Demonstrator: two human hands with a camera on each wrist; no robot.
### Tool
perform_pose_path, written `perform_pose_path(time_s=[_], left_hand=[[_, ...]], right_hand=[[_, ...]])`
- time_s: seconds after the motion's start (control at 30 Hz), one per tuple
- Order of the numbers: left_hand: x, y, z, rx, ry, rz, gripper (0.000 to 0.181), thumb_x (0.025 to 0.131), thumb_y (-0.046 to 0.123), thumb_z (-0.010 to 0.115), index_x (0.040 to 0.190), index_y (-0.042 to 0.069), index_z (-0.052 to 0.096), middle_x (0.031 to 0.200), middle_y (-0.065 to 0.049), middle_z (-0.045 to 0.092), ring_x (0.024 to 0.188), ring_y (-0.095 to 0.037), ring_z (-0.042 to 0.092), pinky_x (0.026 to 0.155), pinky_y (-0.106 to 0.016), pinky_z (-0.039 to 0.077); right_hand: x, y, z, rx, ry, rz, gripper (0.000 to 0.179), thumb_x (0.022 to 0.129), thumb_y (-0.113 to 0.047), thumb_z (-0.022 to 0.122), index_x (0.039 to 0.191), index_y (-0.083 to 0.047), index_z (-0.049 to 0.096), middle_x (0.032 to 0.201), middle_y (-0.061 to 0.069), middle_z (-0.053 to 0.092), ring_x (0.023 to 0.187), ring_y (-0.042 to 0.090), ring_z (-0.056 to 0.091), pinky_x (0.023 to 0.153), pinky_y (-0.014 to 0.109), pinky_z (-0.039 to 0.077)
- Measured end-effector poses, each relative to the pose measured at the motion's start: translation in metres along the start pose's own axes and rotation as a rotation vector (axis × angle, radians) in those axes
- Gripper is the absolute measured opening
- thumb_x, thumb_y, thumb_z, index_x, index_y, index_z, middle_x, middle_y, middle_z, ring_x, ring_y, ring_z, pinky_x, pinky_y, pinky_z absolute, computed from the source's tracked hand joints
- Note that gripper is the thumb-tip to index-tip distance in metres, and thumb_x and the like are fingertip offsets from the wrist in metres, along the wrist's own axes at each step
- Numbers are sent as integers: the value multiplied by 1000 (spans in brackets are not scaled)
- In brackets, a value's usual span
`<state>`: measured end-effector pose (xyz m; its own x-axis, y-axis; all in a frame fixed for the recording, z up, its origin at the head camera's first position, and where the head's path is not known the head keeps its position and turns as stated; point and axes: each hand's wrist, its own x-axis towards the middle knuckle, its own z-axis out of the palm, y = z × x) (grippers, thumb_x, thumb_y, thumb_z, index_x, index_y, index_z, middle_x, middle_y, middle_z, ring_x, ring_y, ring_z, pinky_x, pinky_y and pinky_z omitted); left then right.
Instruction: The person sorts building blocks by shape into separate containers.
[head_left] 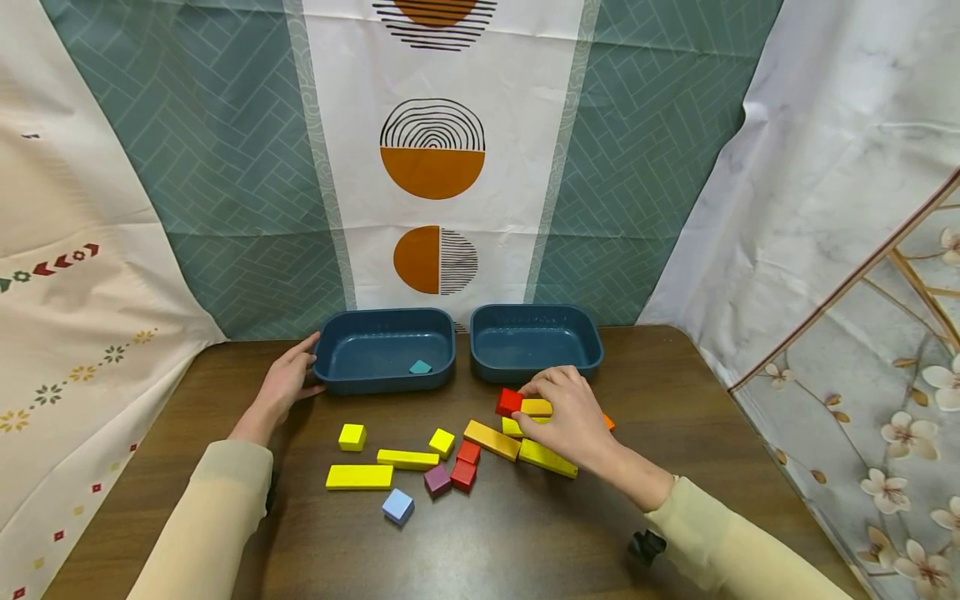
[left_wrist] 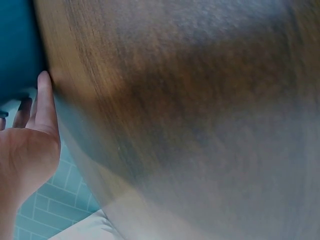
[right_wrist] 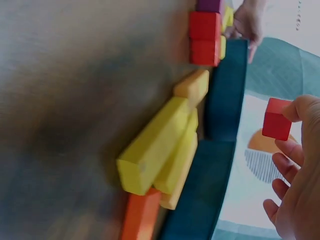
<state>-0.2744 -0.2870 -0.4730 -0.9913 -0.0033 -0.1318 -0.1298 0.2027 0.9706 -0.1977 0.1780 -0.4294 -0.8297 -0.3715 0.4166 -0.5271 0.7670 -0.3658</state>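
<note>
My right hand (head_left: 566, 415) pinches a red cube (head_left: 509, 402) between thumb and index finger, above the blocks in front of the right blue tray (head_left: 537, 377). The right wrist view shows the same red cube (right_wrist: 277, 119) raised off the table, the other fingers loosely bent below it. At the far left, my left hand (head_left: 288, 379) touches the left end of the left blue tray (head_left: 385, 385), with its fingers along the outer wall. In the left wrist view the left hand's extended finger (left_wrist: 46, 102) rests against the tray's side. A teal piece (head_left: 420, 367) lies inside that tray.
Yellow blocks (head_left: 359, 477), an orange-yellow bar (head_left: 491, 440), two red cubes (head_left: 463, 475), a purple cube (head_left: 437, 481) and a light blue cube (head_left: 398, 506) lie on the wooden table. An orange block (head_left: 608, 422) is partly hidden by the right hand. Patterned cloth hangs behind the trays.
</note>
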Motion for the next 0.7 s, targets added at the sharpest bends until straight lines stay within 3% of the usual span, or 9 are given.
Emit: perform_pose_path(time_s=[0.7], left_hand=[[2,-1,0,-11,11,-9,57,109,22,27,165,24,20,170,-14,11,144,-43,36,101,-53,48]], right_hand=[[56,1,10,-28,52,0,29,87,-35,79,106,-13,78,111,2,67,113,27,50,95,47,45]])
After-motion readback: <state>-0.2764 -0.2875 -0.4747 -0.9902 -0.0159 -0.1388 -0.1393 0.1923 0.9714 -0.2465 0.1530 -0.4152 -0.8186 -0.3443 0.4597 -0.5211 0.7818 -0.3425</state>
